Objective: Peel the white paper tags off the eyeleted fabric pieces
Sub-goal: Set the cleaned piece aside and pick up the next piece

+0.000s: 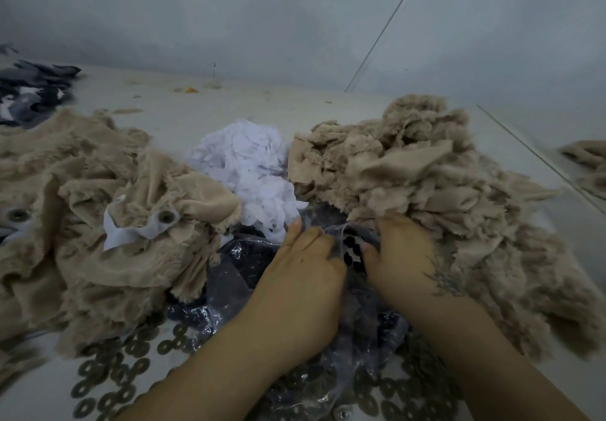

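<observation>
Hidden: my fingertips disappear into a clear plastic bag (229,276) of dark pieces; what they pinch is blurred.
Around: metal rings (111,374) litter the table (262,102); a white paper heap (249,161) sits beyond.
Hands: my left hand (301,266) and right hand (403,256) both curl on the bag's film.
Task piece: the tagged eyeleted fabric (157,223) lies left of my left hand, untouched, its white tag (124,235) attached.
Right pile: tan fabric (426,171) touches my right hand.

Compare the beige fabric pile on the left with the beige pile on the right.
The left pile shows a metal eyelet and a white paper tag; the right pile shows neither. The left pile's pieces look larger and draped, the right pile's smaller and heaped. Both are fuzzy beige fabric.
</observation>
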Demonstrator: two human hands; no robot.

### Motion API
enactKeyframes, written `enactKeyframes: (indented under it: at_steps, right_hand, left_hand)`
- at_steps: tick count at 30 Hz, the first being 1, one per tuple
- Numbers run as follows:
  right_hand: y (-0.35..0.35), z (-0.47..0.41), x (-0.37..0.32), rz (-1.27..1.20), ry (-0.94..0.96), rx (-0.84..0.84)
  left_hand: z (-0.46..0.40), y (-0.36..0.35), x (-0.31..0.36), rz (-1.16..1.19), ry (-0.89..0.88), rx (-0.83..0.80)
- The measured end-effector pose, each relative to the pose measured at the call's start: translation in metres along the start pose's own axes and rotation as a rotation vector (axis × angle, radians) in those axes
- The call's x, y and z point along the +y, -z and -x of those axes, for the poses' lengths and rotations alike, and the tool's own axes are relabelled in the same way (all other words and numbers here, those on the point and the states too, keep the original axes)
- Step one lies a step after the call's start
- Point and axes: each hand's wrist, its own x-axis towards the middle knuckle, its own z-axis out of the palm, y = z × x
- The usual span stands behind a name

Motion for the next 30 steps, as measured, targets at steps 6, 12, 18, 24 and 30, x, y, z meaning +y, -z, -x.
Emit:
enactKeyframes:
  at_steps: [6,12,18,24,30]
  right_hand:
    - [0.010,0.027,-0.036,-0.291,0.260,0.042]
    - [0.016,0.040,-0.052,-0.436,0.378,0.063]
    - [0.008,0.038,-0.044,-0.478,0.316,0.324]
    - [-0.008,0.024,-0.025,-0.392,0.362,0.110]
    - [-0.010,0.011,-0.009,-0.185,0.236,0.168]
  left_hand:
    - [-0.002,0.005,-0.008,0.463,0.137,0.132]
    - [-0.010,0.005,-0.019,0.822,0.317,0.251]
    - [-0.006,0.001,-0.016,0.817,0.381,0.312]
    - [-0.004,0.013,-0.014,1.201,0.445,0.393]
    - [0.003,0.017,-0.018,1.352,0.544,0.535]
